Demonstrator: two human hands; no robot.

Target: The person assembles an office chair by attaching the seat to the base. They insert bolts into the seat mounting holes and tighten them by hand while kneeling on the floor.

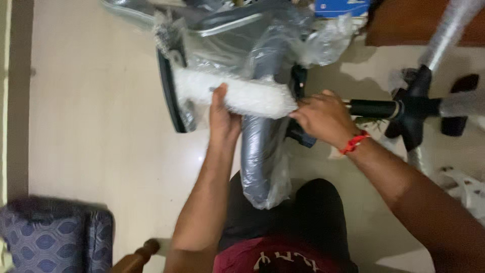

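At centre frame, the left hand (224,117) grasps a white foam-wrapped bar (237,94) while the right hand (323,119) closes on its right end, the bar lying across a plastic-wrapped grey chair part (262,151) above the pale floor (101,126).

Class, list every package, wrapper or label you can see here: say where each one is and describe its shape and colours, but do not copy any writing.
Blue box: top edge, right of centre; flat, rectangular, blue with a white patch.
Clear plastic wrap: top centre, crumpled, see-through, round grey chair parts.
White foam sleeve: centre, long tube, left hand grips it, right hand at its end.
Clear bag: centre, over a grey curved part.
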